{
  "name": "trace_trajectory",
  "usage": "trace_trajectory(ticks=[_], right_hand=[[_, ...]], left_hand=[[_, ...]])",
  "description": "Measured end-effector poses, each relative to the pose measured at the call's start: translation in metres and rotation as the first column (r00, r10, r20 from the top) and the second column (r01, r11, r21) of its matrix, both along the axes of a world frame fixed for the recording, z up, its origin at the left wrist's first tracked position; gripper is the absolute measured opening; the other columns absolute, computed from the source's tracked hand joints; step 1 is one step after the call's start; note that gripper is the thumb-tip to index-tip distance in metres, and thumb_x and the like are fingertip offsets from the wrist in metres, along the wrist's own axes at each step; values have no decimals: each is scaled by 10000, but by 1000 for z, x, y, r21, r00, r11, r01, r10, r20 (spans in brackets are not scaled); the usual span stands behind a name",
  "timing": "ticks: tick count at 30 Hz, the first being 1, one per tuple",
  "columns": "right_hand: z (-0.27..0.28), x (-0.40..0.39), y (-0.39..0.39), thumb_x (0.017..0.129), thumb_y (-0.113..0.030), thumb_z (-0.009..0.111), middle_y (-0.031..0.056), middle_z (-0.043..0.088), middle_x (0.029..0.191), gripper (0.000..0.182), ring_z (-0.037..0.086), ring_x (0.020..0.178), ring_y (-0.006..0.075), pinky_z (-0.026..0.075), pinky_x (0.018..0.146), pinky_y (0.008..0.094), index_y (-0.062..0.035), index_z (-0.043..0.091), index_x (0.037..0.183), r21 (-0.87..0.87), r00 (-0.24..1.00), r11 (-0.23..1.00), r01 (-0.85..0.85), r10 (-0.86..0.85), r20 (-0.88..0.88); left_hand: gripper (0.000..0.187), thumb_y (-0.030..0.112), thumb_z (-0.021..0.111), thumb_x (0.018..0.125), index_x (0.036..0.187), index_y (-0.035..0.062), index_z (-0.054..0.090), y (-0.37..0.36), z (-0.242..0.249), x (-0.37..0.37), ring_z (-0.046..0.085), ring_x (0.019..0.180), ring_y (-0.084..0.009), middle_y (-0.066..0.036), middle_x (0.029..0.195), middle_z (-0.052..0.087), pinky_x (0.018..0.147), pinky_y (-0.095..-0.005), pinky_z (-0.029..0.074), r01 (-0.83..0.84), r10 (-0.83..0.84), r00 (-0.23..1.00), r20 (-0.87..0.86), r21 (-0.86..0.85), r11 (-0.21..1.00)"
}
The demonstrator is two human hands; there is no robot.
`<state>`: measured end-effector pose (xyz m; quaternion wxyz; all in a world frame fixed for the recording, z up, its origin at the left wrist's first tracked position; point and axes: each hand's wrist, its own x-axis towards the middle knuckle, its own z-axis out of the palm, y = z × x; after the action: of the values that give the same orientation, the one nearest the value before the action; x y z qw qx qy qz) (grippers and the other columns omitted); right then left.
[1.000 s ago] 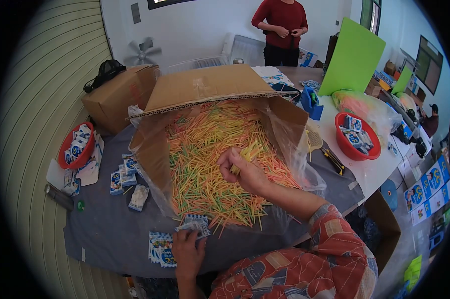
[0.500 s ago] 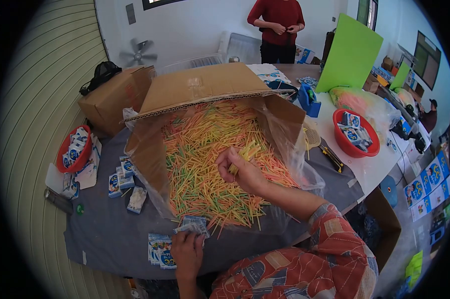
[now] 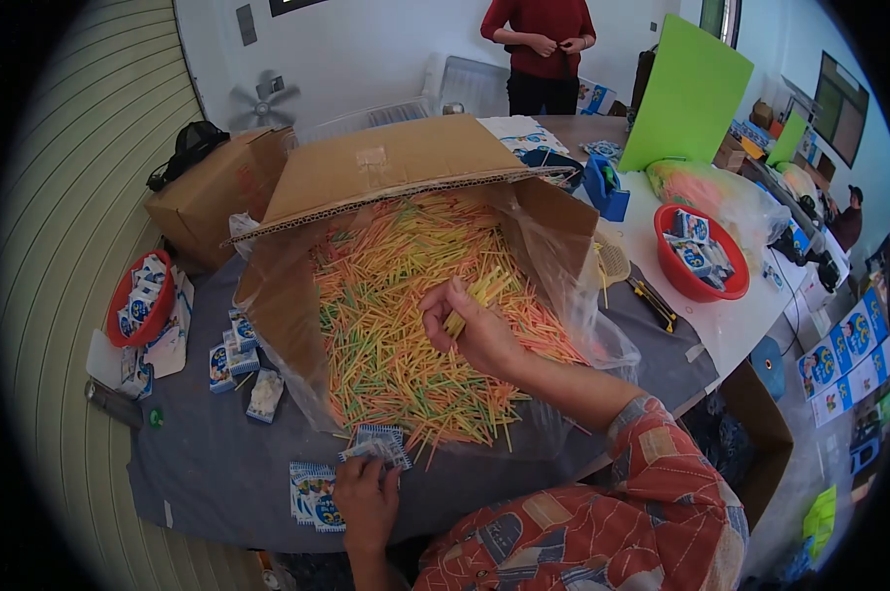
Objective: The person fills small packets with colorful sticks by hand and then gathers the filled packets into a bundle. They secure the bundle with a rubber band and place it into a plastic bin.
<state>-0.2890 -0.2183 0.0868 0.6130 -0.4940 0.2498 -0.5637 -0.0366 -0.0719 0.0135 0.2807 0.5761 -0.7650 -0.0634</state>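
My right hand [image 3: 470, 330] is closed around a bundle of thin yellowish sticks [image 3: 486, 288], above a large heap of pink, yellow, orange and green sticks [image 3: 415, 364]. The heap lies in a cardboard box [image 3: 396, 163] tipped toward me, its clear plastic liner [image 3: 603, 340] spilling out at the front. Below the heap, my left hand [image 3: 366, 500] has its fingers on a small see-through packet [image 3: 384, 446] at the table's near side, gripping its lower edge. Several printed blue and white packets [image 3: 313, 497] lie stacked just left of that hand.
Small filled packs [image 3: 232, 357] lie left of the box. Red bowls of packs stand at left [image 3: 120, 305] and right [image 3: 735, 281]. A yellow-black cutter [image 3: 654, 303], blue tape dispenser [image 3: 605, 192] and green board [image 3: 686, 98] are at right. A person in red [image 3: 541, 44] stands behind the table.
The view has shifted slightly. My right hand still holds its bundle of sticks, turned a little; my left hand stays on the packet.
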Motion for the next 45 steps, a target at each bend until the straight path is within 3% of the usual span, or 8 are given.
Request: trace_trajectory(ticks=[5, 11, 22, 30, 32, 37, 39, 45], right_hand=[[-3, 1, -1, 1083, -460, 304, 87, 614, 798, 533, 575, 675, 175, 479, 661, 313, -3, 579, 1077, -51, 997, 999, -2, 6, 82], [4, 8, 3, 1082, -468, 287, 134, 678, 929, 546, 640, 863, 221, 511, 805, 378, -1, 568, 1105, 59, 973, 998, -7, -7, 230], [5, 29, 29, 1081, -474, 281, 138, 687, 951, 565, 636, 937, 227, 487, 894, 391, -4, 591, 1109, 27, 994, 998, -48, 45, 99], [-14, 18, 23, 1084, -465, 300, 105, 678, 938, 563, 610, 913, 179, 470, 878, 336, -4, 623, 1095, 37, 998, 998, -48, 49, -34], [-12, 15, 24, 1085, -418, 324, 125, 659, 1017, 502, 605, 992, 228, 450, 949, 380, 11, 578, 1139, -203, 937, 979, -1, -70, -343], [-11, 20, 18, 998, -294, 583, 131, 672, 989, 353, 636, 922, 251, 490, 843, 385, 4, 633, 1181, -603, 838, 776, -185, -196, -509], [-14, 25, 16, 932, -234, 654, 163, 670, 962, 371, 651, 882, 329, 514, 789, 406, 18, 612, 1202, -759, 763, 517, -396, -275, -585], [-30, 34, 19, 784, -81, 705, 190, 677, 909, 581, 668, 805, 390, 526, 708, 448, 35, 509, 1318, -671, 730, 574, -469, -175, -660]], left_hand=[[240, 220, 798, 769, 927, 63, 708, -1, -2, 1, 617, 909, -316, -93, 954, 630, 722, -458, 434, -6, 6, 1000, 14, -13, 1000], [187, 82, 772, 787, 939, 22, 682, -15, 26, -16, 587, 884, -325, -123, 978, 601, 744, -425, 479, 55, -89, 974, -208, -162, 985], [195, 50, 752, 801, 978, -1, 686, -57, 68, -70, 569, 858, -308, -121, 931, 596, 745, -403, 471, 164, -263, 927, -267, -342, 925], [93, 5, 714, 802, 795, -7, 623, -56, 60, -59, 572, 762, -314, -122, 773, 582, 669, -414, 453, 160, -267, 883, -385, -287, 944], [82, -2, 708, 801, 806, -9, 627, -58, 58, -56, 575, 758, -317, -127, 776, 588, 672, -415, 454, 156, -251, 873, -418, -247, 956], [48, 2, 674, 813, 840, -17, 638, -62, 60, -50, 593, 760, -332, -143, 793, 609, 689, -419, 461, 164, -228, 852, -471, -173, 971], [44, 16, 642, 828, 850, -22, 643, -66, 61, -45, 605, 781, -342, -151, 808, 622, 699, -422, 465, 181, -239, 847, -475, -167, 969], [87, 3, 611, 845, 910, -28, 659, -68, 54, -34, 620, 775, -317, -151, 798, 618, 708, -392, 472, 232, -248, 860, -446, -90, 968]])
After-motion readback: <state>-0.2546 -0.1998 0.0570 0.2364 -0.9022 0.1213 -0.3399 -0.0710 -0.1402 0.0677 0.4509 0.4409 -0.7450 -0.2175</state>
